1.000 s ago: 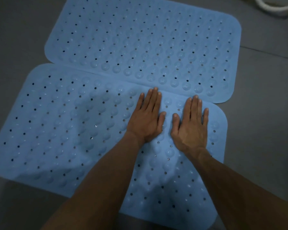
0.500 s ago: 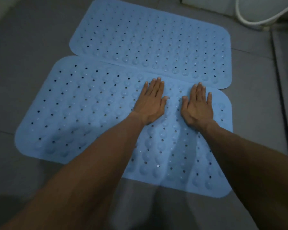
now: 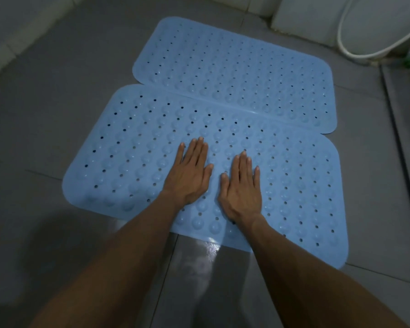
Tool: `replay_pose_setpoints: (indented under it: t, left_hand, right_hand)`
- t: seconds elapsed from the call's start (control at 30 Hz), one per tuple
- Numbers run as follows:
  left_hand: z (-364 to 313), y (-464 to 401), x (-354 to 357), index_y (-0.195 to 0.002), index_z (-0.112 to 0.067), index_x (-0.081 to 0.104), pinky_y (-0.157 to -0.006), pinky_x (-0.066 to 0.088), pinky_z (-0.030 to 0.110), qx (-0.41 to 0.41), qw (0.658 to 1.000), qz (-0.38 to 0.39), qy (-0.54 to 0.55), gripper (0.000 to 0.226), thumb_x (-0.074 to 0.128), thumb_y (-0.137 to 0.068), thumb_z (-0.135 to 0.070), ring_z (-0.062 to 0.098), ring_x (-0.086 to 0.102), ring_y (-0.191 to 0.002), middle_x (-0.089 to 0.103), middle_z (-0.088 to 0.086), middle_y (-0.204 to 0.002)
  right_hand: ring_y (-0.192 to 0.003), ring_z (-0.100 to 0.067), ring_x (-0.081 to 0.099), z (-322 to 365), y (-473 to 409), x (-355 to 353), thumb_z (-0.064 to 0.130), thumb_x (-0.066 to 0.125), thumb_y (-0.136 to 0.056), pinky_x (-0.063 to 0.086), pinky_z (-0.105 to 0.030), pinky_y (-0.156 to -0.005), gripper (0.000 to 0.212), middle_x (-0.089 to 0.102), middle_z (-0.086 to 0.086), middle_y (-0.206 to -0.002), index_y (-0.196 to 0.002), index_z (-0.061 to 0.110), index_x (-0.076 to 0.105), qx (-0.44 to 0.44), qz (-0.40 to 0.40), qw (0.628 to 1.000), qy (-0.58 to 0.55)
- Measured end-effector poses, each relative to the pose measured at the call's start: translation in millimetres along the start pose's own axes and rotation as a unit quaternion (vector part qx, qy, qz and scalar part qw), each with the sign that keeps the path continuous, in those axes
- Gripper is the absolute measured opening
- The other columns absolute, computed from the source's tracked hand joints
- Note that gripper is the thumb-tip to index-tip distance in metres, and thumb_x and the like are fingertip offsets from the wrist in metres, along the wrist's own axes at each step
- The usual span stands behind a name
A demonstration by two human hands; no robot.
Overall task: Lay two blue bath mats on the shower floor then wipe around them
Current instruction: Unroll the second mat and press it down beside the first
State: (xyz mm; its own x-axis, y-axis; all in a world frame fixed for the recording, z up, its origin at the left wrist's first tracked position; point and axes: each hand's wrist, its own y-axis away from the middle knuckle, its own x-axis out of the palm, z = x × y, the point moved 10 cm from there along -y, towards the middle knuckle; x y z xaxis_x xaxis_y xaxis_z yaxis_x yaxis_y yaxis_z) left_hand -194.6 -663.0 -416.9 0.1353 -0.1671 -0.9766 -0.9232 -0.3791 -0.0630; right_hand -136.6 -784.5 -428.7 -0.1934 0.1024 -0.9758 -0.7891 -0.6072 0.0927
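Note:
Two light-blue bath mats with holes and round bumps lie side by side on the grey tiled shower floor (image 3: 57, 95). The far mat (image 3: 242, 67) lies flat, and its near edge is slightly overlapped by the near mat (image 3: 133, 147). My left hand (image 3: 189, 176) and my right hand (image 3: 243, 188) press flat on the middle of the near mat, palms down, fingers straight and together, pointing away from me. Both forearms reach in from the bottom of the view.
A white hose (image 3: 355, 50) loops against the white wall at the back right. A dark floor channel (image 3: 398, 138) runs along the right side. A pale wall base (image 3: 21, 36) borders the floor at the left. A wet sheen (image 3: 208, 252) shows by the near mat's front edge.
Both hands have slid leftward and toward me across the near mat, from its right part to its middle. The view has pulled back and tilted up, showing more floor and the wall.

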Motion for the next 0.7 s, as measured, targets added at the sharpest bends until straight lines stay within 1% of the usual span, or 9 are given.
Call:
replay_pose_setpoints:
  t: [0.1, 0.27, 0.47, 0.6, 0.7]
  left_hand:
    - [1.1, 0.7, 2.6, -0.153, 0.0, 0.01, -0.121, 0.005, 0.047, 0.0, 1.0, -0.006, 0.002, 0.068, 0.005, -0.1, -0.043, 0.025, 0.003, -0.15, 0.006, 0.017, -0.161]
    - [1.4, -0.4, 5.1, -0.153, 0.0, 0.008, -0.121, 0.007, 0.047, 0.0, 1.0, -0.003, 0.014, 0.07, 0.011, -0.1, -0.046, 0.025, -0.001, -0.15, 0.002, 0.017, -0.161]
    - [0.4, -3.3, 6.6, -0.152, 0.003, 0.014, -0.12, 0.009, 0.049, 0.002, 1.0, 0.02, 0.024, 0.069, 0.018, -0.101, -0.043, 0.027, 0.001, -0.15, 0.004, 0.019, -0.161]
    - [-3.4, -4.5, 4.4, -0.15, 0.007, 0.017, -0.12, 0.01, 0.049, 0.016, 0.999, 0.019, 0.031, 0.067, 0.026, -0.101, -0.039, 0.031, 0.002, -0.149, 0.007, 0.022, -0.159]
    - [-3.0, -6.0, 5.3, -0.15, 0.007, 0.017, -0.121, 0.008, 0.047, 0.017, 0.999, 0.018, 0.036, 0.067, 0.027, -0.1, -0.037, 0.032, 0.002, -0.149, 0.007, 0.022, -0.159]
  right_hand:
    - [-0.152, -0.015, -0.012, 0.7, 1.4, -1.4, 0.047, 0.012, -0.103, -0.005, -0.042, -0.124, 0.066, -0.008, -0.005, -0.166, -0.158, 0.012, -0.003, 0.003, -0.012, 1.0, 0.0]
    - [-0.151, -0.017, -0.016, -0.2, -0.9, 0.6, 0.047, 0.016, -0.104, -0.003, -0.043, -0.124, 0.067, -0.012, -0.008, -0.165, -0.158, 0.012, -0.004, 0.008, -0.009, 1.0, 0.007]
    - [-0.152, -0.018, -0.014, -0.9, -1.7, 0.4, 0.044, 0.02, -0.104, 0.001, -0.045, -0.124, 0.068, -0.01, -0.009, -0.165, -0.158, 0.01, -0.002, 0.014, 0.009, 1.0, 0.007]
    - [-0.151, -0.018, -0.016, -0.9, -2.5, 0.0, 0.046, 0.021, -0.103, -0.001, -0.045, -0.124, 0.07, -0.013, -0.008, -0.165, -0.158, 0.01, -0.004, 0.017, 0.024, 1.0, 0.002]
    - [-0.151, -0.019, -0.017, -0.9, -4.4, 0.0, 0.048, 0.018, -0.102, -0.003, -0.044, -0.124, 0.071, -0.015, -0.007, -0.165, -0.158, 0.011, -0.006, 0.018, 0.041, 0.999, -0.007]
